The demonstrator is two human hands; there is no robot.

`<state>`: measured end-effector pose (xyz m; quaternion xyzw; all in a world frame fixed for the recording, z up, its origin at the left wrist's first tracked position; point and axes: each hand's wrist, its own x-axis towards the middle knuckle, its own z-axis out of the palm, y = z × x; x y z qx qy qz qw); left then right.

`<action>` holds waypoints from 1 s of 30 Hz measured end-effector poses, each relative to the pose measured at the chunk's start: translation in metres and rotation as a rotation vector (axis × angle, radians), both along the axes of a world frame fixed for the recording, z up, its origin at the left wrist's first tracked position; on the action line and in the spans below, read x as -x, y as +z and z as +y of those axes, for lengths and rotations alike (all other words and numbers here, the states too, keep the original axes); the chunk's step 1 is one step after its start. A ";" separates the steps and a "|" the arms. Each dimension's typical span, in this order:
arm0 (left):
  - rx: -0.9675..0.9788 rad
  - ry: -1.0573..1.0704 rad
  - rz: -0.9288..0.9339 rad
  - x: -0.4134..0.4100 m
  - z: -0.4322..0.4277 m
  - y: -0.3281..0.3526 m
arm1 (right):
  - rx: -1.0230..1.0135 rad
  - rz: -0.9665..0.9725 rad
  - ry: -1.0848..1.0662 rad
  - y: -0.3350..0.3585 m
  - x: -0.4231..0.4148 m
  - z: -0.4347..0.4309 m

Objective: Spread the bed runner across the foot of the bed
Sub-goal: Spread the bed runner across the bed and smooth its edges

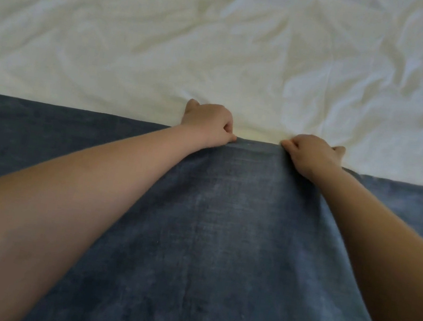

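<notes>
Across the wrinkled white sheet [168, 41], both hands pinch the blue bed runner [220, 232].

Nothing readable in view. No text, label, brand, number or sign on the blue bed runner [218, 245] or the white sheet [225, 36].
</notes>
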<state>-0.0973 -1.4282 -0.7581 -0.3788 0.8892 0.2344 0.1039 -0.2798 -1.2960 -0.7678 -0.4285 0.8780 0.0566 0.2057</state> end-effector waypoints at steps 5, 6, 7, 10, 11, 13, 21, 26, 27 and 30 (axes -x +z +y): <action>-0.053 0.012 0.060 -0.001 -0.002 -0.001 | -0.028 -0.067 -0.007 0.002 0.009 0.001; -0.073 -0.004 0.060 -0.002 -0.002 0.001 | -0.031 -0.103 -0.005 0.005 0.015 0.004; -0.084 -0.026 0.063 -0.002 -0.002 0.004 | -0.039 -0.126 -0.001 0.008 0.021 0.007; -0.050 -0.114 0.095 0.000 -0.002 0.008 | -0.115 -0.131 0.033 0.016 0.044 0.020; -0.038 -0.119 0.095 0.001 -0.003 0.009 | -0.145 -0.135 0.054 0.017 0.051 0.023; -0.029 -0.101 0.071 0.005 -0.004 0.009 | -0.162 -0.132 0.112 0.016 0.062 0.026; 0.019 0.014 -0.092 0.022 0.012 0.014 | 0.040 -0.041 0.258 -0.004 0.067 0.032; -0.008 0.042 -0.088 0.057 0.039 0.014 | -0.065 -0.077 0.379 0.005 0.102 0.050; -0.029 0.046 -0.070 0.069 0.047 0.013 | -0.077 -0.069 0.394 0.006 0.112 0.057; -0.105 0.013 -0.013 0.109 0.074 0.013 | -0.076 -0.119 0.363 0.009 0.141 0.081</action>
